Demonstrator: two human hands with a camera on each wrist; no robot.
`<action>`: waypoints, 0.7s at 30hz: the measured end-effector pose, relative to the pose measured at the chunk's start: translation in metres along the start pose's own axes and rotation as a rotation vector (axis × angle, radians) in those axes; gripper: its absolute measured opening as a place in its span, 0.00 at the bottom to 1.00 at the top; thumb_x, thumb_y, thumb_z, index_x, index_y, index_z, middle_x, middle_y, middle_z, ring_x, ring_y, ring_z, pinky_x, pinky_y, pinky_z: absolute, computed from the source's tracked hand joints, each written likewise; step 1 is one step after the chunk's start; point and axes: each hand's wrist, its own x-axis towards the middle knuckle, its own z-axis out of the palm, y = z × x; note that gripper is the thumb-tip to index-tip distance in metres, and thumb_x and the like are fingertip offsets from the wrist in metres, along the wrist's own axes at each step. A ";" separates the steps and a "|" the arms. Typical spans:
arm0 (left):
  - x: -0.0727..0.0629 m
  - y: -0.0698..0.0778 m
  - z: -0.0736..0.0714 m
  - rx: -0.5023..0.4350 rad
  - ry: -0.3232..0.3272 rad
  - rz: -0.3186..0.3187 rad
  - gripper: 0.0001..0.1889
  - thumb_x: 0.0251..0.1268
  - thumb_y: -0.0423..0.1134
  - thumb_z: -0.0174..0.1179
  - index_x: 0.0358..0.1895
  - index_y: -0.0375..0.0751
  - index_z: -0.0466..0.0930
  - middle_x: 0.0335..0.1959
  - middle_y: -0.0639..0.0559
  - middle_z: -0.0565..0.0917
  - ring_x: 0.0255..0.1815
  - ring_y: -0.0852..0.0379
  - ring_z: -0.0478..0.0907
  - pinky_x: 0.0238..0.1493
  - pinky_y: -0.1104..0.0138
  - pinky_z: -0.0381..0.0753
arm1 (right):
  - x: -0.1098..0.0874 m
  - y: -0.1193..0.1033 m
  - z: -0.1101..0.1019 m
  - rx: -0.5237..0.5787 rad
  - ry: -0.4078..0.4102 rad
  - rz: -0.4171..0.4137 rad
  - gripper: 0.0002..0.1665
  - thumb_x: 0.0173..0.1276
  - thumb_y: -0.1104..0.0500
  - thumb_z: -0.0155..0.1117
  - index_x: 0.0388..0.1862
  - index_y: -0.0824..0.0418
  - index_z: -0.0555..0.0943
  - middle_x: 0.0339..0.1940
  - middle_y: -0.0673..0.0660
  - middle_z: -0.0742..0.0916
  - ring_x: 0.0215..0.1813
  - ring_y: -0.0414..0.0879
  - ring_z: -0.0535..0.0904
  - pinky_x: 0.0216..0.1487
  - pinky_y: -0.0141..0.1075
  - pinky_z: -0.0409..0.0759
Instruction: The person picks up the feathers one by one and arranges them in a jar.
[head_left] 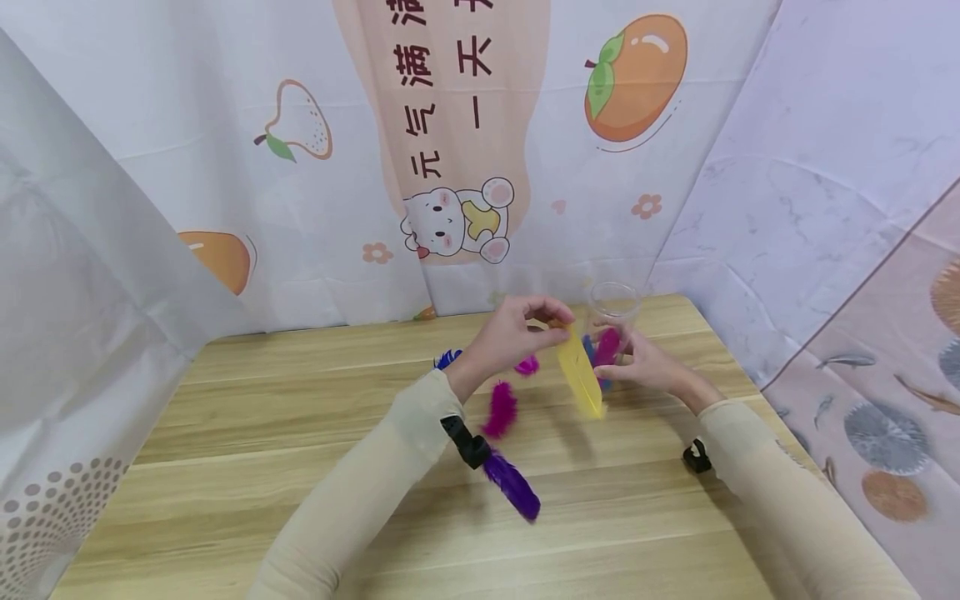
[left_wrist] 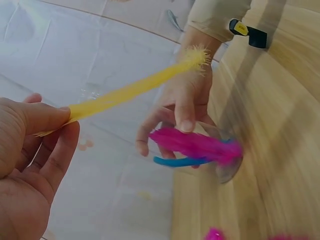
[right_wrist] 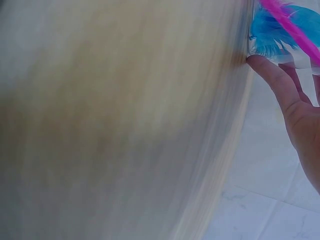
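Note:
My left hand (head_left: 517, 329) pinches one end of a yellow feather (head_left: 579, 375) between thumb and fingertips, in the air just left of a clear plastic cup (head_left: 615, 315). In the left wrist view the yellow feather (left_wrist: 135, 92) slants toward the right forearm, above the cup. The cup stands upright on the table, and my right hand (head_left: 648, 364) holds it, thumb on the near side and fingers behind. Inside are a magenta feather (left_wrist: 195, 145) and a blue feather (left_wrist: 177, 162). In the right wrist view, right-hand fingers (right_wrist: 277, 80) touch the cup near its base.
On the wooden table (head_left: 285, 467) lie a purple feather (head_left: 513, 487) below the left wrist, a magenta feather (head_left: 501, 410), a pink feather (head_left: 527, 365) and a dark blue feather (head_left: 448, 358) partly behind the left arm. A printed curtain (head_left: 322, 217) hangs behind the table.

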 end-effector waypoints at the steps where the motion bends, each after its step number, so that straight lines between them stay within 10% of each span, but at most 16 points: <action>1: 0.001 0.002 0.000 -0.003 0.000 0.003 0.09 0.66 0.27 0.67 0.47 0.31 0.84 0.42 0.48 0.87 0.44 0.55 0.81 0.45 0.65 0.84 | 0.000 0.000 0.000 -0.001 -0.001 -0.004 0.48 0.65 0.62 0.75 0.77 0.58 0.57 0.67 0.65 0.76 0.62 0.58 0.76 0.66 0.60 0.70; 21: 0.007 0.015 -0.003 -0.089 0.019 -0.010 0.15 0.62 0.27 0.70 0.51 0.29 0.81 0.42 0.45 0.85 0.41 0.53 0.83 0.45 0.63 0.86 | 0.001 0.001 -0.001 0.001 -0.003 -0.028 0.48 0.65 0.63 0.75 0.76 0.60 0.57 0.67 0.65 0.78 0.65 0.58 0.75 0.68 0.61 0.68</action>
